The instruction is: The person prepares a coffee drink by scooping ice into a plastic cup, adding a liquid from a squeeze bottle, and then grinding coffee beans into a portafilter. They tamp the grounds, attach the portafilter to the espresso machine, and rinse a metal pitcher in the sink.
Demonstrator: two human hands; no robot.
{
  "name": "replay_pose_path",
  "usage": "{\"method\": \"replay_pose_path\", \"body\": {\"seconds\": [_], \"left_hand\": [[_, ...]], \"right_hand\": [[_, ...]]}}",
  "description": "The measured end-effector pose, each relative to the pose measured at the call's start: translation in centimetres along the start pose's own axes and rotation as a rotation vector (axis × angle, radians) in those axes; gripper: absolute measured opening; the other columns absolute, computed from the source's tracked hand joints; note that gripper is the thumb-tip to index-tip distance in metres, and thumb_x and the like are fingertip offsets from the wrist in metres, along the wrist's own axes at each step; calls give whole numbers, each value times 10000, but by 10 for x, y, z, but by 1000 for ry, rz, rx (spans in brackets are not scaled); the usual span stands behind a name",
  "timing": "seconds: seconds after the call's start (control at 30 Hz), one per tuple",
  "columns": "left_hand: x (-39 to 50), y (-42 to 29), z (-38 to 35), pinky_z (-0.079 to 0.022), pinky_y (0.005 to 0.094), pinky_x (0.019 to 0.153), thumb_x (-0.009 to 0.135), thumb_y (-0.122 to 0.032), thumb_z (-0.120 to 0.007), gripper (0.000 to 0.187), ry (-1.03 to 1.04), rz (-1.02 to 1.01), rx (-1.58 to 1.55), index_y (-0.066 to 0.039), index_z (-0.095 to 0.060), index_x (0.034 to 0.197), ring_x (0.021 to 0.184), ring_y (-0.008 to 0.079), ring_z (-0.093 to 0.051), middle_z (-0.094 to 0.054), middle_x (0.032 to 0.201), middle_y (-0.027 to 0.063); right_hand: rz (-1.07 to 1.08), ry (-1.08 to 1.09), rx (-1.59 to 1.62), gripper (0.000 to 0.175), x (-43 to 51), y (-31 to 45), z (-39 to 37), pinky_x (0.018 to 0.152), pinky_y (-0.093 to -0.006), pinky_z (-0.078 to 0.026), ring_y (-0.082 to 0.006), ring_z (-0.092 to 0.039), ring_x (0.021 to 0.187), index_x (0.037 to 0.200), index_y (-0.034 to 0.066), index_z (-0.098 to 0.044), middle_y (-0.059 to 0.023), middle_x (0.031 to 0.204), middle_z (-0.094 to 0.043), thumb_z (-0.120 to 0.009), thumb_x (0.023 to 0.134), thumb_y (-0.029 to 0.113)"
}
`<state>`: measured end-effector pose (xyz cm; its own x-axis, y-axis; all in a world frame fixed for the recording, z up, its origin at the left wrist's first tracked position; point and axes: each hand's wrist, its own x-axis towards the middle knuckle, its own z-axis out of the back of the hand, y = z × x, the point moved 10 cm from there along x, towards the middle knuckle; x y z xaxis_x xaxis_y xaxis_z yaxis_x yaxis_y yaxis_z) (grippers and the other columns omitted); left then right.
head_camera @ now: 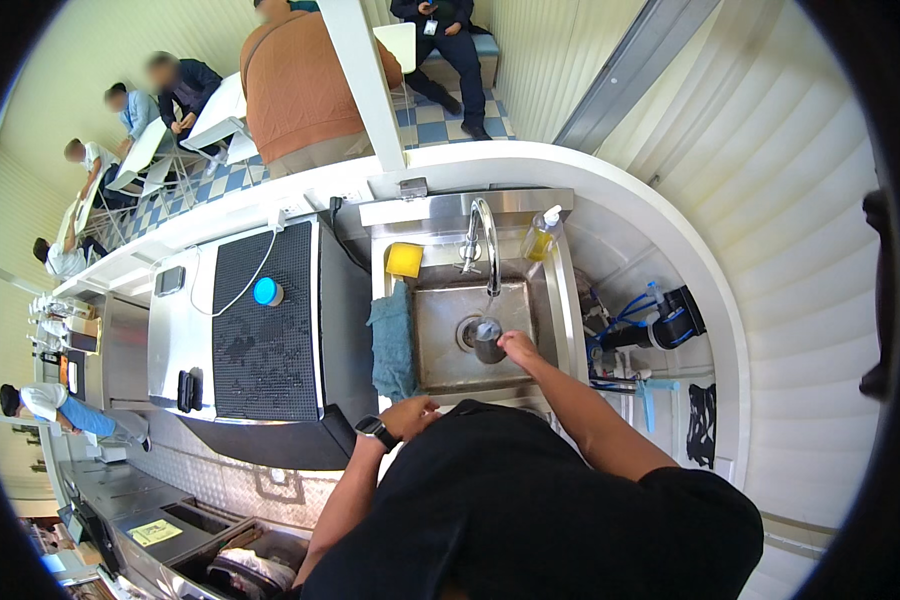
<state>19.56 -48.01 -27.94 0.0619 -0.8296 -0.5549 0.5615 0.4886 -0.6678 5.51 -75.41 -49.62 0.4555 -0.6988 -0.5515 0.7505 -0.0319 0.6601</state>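
My right hand grips a small see-through jug or cup over the basin of the steel sink. Above its mouth curves the chrome faucet, and a thin stream of water seems to run down into the vessel. At the sink's front edge, close to my body, is my left hand. Its fingers are bent and partly hidden, so whether it touches the rim or holds anything is unclear. A teal towel hangs over the sink's left side, just beyond that hand.
A yellow sponge and a soap pump bottle sit behind the basin. Left stands a counter with a black bar mat, a blue-lidded jar and a white cable. Tubing and a black pump lie right. People sit beyond the ledge.
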Motion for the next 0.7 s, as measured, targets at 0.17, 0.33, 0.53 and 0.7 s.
{"method": "replay_pose_path", "body": {"seconds": [0.17,0.33,0.53,0.7], "left_hand": [[-1,-4,2,-534,403,910,995,-326,-565,374,-9,-22,-28,-17,-636,1195,1076,319,-676,-694,1147,199],[-1,-1,-6,-530,398,904,1000,-337,-555,381,59,-6,-79,-11,-644,1177,1063,327,-676,-696,1124,202],[-3,-5,-3,-524,403,883,988,-335,-557,377,38,-6,-88,-9,-660,1149,1040,338,-674,-698,1095,212],[-3,-10,3,-524,421,855,969,-331,-582,370,-7,-47,-114,-8,-675,1121,1005,346,-679,-703,1063,215]], "right_hand": [[43,88,21,196,-4,9,-5,816,-415,-502,-309,-691,918,881,123,-755,-147,931,-735,-589,845,221],[310,283,384,175,-14,42,-8,812,-358,-491,-198,-650,864,850,25,-690,-103,916,-720,-597,895,166],[234,145,236,143,-21,64,9,932,-349,-421,-210,-631,1027,902,37,-687,-129,1007,-710,-577,916,127],[613,-350,-516,162,-73,127,48,914,-393,-397,-266,-638,976,949,51,-712,-138,940,-721,-630,884,175]]}}
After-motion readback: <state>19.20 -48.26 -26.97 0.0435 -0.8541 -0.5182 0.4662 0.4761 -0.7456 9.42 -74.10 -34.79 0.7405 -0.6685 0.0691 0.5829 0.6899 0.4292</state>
